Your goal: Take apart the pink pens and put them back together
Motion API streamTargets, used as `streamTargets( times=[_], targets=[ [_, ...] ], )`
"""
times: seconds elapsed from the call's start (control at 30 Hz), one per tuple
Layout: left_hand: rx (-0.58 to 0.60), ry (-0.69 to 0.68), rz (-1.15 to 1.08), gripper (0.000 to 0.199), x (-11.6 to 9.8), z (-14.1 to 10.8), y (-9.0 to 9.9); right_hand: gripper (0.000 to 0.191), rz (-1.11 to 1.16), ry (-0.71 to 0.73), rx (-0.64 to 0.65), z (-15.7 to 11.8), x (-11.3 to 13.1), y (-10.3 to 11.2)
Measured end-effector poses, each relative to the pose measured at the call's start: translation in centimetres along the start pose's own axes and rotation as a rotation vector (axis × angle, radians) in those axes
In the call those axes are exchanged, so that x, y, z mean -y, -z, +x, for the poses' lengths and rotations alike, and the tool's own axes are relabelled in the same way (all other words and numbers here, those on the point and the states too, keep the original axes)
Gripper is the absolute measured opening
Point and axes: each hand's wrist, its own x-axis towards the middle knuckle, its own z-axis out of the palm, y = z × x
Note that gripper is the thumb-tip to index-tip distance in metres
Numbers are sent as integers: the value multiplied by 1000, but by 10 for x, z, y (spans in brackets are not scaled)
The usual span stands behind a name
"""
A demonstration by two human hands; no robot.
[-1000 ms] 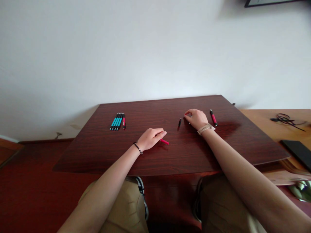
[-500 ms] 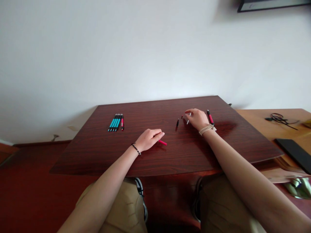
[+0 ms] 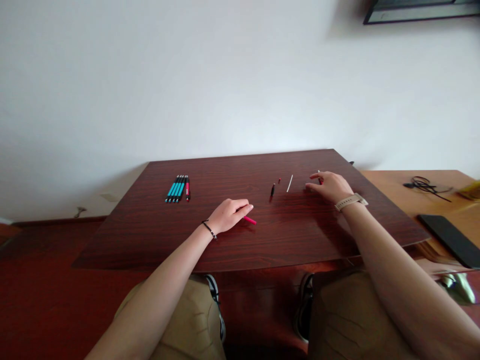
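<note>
My left hand [image 3: 231,214] rests low over the table, fingers closed around a pink pen barrel [image 3: 250,220] whose end sticks out under the thumb. My right hand [image 3: 330,186], with a beige watch band at the wrist, is over the right side of the table, thumb and index finger apart. It mostly covers a pink and black pen [image 3: 320,176]; whether it touches the pen I cannot tell. Between my hands lie a black pen grip [image 3: 272,190], a tiny red piece [image 3: 279,180] and a thin white refill [image 3: 290,183].
On the left of the dark wood table [image 3: 210,175] several turquoise pens [image 3: 176,189] lie in a row with one pink pen [image 3: 187,188]. A lighter table [image 3: 393,185] at the right bears a black cable [image 3: 427,184] and a flat black device [image 3: 450,240]. A wall stands behind.
My right hand has moved right, away from the white refill, which now lies uncovered, to the pink and black pen. My left hand stays on the pink barrel.
</note>
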Motion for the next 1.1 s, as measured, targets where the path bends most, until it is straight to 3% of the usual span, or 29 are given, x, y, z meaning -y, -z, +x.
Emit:
streamTargets(
  times=[0.4, 0.77, 1.1],
  targets=[
    [6, 3, 13, 51, 2, 0, 0, 33, -9, -50, 36, 10, 12, -9],
    [-2, 3, 1, 51, -1, -1, 1, 32, 62, 35, 25, 15, 31, -19],
    [1, 6, 4, 51, -1, 0, 0, 34, 77, 28, 41, 14, 27, -19]
  ],
)
